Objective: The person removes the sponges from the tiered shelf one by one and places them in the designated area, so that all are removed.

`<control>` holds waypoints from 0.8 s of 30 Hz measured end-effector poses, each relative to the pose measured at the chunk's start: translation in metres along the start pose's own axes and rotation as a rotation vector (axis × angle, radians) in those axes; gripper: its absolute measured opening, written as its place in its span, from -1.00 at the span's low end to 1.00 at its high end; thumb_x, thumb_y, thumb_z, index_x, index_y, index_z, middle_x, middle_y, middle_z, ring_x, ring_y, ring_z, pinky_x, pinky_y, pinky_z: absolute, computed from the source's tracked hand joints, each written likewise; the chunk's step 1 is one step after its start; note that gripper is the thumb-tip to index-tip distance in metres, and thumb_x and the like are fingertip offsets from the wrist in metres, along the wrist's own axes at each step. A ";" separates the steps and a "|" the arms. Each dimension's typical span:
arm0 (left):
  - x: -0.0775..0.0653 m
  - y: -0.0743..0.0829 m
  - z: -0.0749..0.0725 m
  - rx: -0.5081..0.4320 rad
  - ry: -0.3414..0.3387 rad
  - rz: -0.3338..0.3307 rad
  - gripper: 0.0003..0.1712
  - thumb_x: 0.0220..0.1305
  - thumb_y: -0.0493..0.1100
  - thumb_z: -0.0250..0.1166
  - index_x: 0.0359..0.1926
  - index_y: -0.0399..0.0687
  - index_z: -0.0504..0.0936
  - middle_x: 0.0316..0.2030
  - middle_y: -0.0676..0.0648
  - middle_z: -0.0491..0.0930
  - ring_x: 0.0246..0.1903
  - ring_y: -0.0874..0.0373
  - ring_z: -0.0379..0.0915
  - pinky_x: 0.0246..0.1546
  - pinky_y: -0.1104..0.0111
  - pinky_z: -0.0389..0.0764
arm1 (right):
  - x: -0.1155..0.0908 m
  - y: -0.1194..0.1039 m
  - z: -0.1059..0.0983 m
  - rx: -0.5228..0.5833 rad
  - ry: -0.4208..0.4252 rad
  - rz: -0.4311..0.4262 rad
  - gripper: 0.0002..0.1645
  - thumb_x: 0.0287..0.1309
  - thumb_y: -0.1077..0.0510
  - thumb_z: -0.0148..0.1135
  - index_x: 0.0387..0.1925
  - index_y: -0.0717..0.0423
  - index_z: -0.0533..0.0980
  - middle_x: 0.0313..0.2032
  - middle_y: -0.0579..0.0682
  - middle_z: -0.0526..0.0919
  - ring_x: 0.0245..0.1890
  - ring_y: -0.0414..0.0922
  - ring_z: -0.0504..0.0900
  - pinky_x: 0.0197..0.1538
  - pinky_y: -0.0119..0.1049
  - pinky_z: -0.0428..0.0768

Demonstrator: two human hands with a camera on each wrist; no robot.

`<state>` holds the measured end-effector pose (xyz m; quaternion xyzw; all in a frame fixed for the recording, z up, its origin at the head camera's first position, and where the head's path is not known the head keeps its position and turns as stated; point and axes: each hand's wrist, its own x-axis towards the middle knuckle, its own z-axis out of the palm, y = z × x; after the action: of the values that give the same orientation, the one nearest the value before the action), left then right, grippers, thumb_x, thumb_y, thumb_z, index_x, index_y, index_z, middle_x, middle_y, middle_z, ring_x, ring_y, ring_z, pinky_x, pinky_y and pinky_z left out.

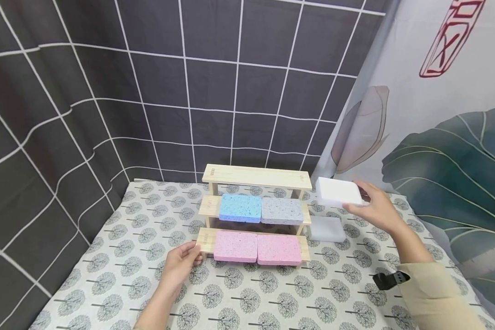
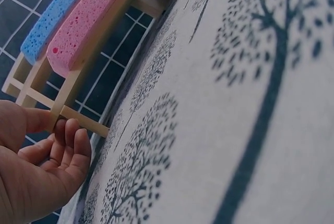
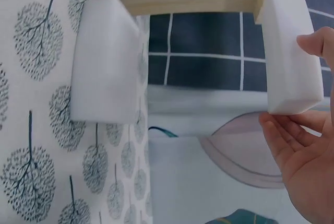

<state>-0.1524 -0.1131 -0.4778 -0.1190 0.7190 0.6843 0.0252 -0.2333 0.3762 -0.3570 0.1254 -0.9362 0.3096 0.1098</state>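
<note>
A three-tier wooden rack (image 1: 255, 175) stands on the table. Its bottom step bears two pink sponges (image 1: 236, 246); on the middle step a blue sponge (image 1: 240, 208) lies beside a grey one (image 1: 282, 211). My left hand (image 1: 180, 264) pinches the left end of the bottom step between thumb and fingers, as the left wrist view (image 2: 47, 161) confirms. Held in my right hand (image 1: 375, 206) is a white sponge block (image 1: 338, 191), raised just right of the top step. Below it, a second white block (image 1: 327, 229) lies on the cloth by the rack's right side.
A tree-patterned cloth (image 1: 140, 275) covers the table. Behind and to the left hangs a dark curtain (image 1: 210, 82) with a white grid. A pale curtain (image 1: 429, 128) with leaf prints hangs at the right. My right wrist wears a black strap (image 1: 389, 279).
</note>
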 end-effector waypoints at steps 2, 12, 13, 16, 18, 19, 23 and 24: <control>0.001 0.000 0.001 0.001 0.001 -0.004 -0.57 0.46 -0.33 0.15 0.22 -0.56 0.43 -0.16 -0.23 0.64 -0.27 0.15 0.58 -0.22 0.48 0.70 | -0.001 0.006 -0.001 0.003 -0.013 0.004 -0.06 0.13 0.08 0.45 0.39 0.45 0.24 0.16 0.44 0.47 0.11 0.39 0.52 -0.05 -0.69 0.39; 0.001 -0.001 0.000 0.011 0.000 -0.005 -0.57 0.46 -0.32 0.16 0.23 -0.55 0.44 -0.15 -0.23 0.64 -0.25 0.13 0.58 -0.21 0.48 0.70 | -0.014 0.035 0.000 -0.027 -0.047 0.029 -0.03 0.08 0.09 0.48 0.36 0.53 0.24 0.18 0.52 0.42 0.08 0.43 0.54 -0.09 -0.73 0.39; 0.001 -0.001 0.001 0.011 0.000 -0.005 -0.57 0.46 -0.32 0.16 0.23 -0.54 0.44 -0.15 -0.23 0.64 -0.25 0.13 0.58 -0.21 0.48 0.70 | -0.015 0.038 0.000 -0.035 -0.050 0.035 -0.02 0.07 0.08 0.49 0.36 0.52 0.24 0.19 0.53 0.42 0.08 0.43 0.54 -0.08 -0.68 0.43; 0.000 -0.001 0.001 0.013 0.000 -0.005 -0.57 0.46 -0.32 0.16 0.23 -0.55 0.44 -0.14 -0.23 0.64 -0.24 0.12 0.59 -0.21 0.48 0.70 | -0.019 0.048 0.001 -0.060 -0.066 0.044 0.01 0.07 0.06 0.50 0.37 0.52 0.24 0.19 0.54 0.42 0.09 0.43 0.54 -0.02 -0.47 0.57; 0.000 0.000 0.001 0.009 0.000 -0.002 -0.56 0.46 -0.32 0.15 0.23 -0.56 0.43 -0.14 -0.25 0.64 -0.24 0.12 0.59 -0.21 0.48 0.70 | -0.022 0.054 0.001 -0.072 -0.072 0.043 0.01 0.05 0.06 0.51 0.36 0.52 0.25 0.17 0.54 0.45 0.08 0.43 0.55 0.00 -0.34 0.62; 0.000 0.000 0.001 0.006 0.001 -0.003 -0.56 0.46 -0.33 0.15 0.23 -0.56 0.42 -0.14 -0.25 0.64 -0.24 0.12 0.59 -0.21 0.48 0.71 | -0.024 0.057 0.002 -0.072 -0.074 0.041 0.00 0.04 0.08 0.52 0.35 0.52 0.26 0.15 0.54 0.47 0.06 0.43 0.56 -0.01 -0.34 0.63; -0.001 0.001 0.001 -0.008 0.003 -0.007 -0.56 0.45 -0.34 0.16 0.24 -0.57 0.41 -0.13 -0.26 0.63 -0.25 0.12 0.59 -0.21 0.47 0.71 | -0.029 0.069 0.003 -0.060 -0.088 0.039 0.00 0.00 0.12 0.55 0.33 0.54 0.26 0.11 0.54 0.49 0.04 0.41 0.57 -0.06 -0.52 0.56; -0.001 0.001 0.001 -0.007 0.002 -0.006 -0.55 0.46 -0.33 0.15 0.24 -0.58 0.41 -0.13 -0.26 0.63 -0.25 0.12 0.59 -0.20 0.47 0.71 | -0.031 0.071 0.004 -0.059 -0.092 0.041 0.00 -0.01 0.13 0.55 0.33 0.55 0.26 0.10 0.54 0.49 0.03 0.41 0.58 -0.07 -0.57 0.53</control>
<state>-0.1517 -0.1122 -0.4769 -0.1219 0.7161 0.6867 0.0263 -0.2263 0.4344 -0.4079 0.1171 -0.9513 0.2780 0.0639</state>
